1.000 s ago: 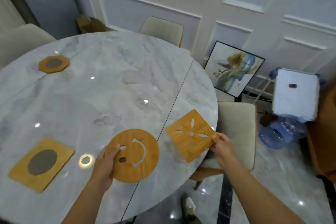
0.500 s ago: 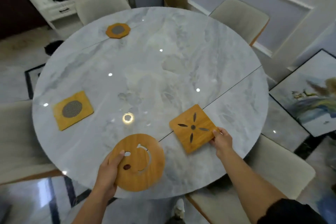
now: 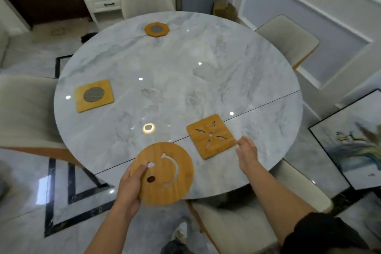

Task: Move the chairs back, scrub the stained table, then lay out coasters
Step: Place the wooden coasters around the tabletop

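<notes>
A round grey marble table [image 3: 185, 80] fills the middle of the view. My left hand [image 3: 132, 183] grips the left edge of a round wooden smiley coaster [image 3: 165, 173] over the table's near edge. A square wooden coaster with a flower cut-out [image 3: 211, 136] lies flat on the table to its right. My right hand [image 3: 247, 150] hovers just beside that coaster's right corner, fingers loosely spread, holding nothing. A square coaster with a mesh centre [image 3: 94, 95] lies at the left, and an octagonal coaster [image 3: 157, 29] lies at the far edge.
Beige chairs stand around the table: one at the left [image 3: 24, 109], one at the far side [image 3: 146, 3], one at the back right [image 3: 286, 37], one below my right arm [image 3: 233, 227]. A framed painting [image 3: 354, 140] leans on the floor at the right.
My right hand has let go of the flower coaster, which now lies flat on the table. The view has swung left and pulled back, showing the whole table. My left hand still holds the smiley coaster.
</notes>
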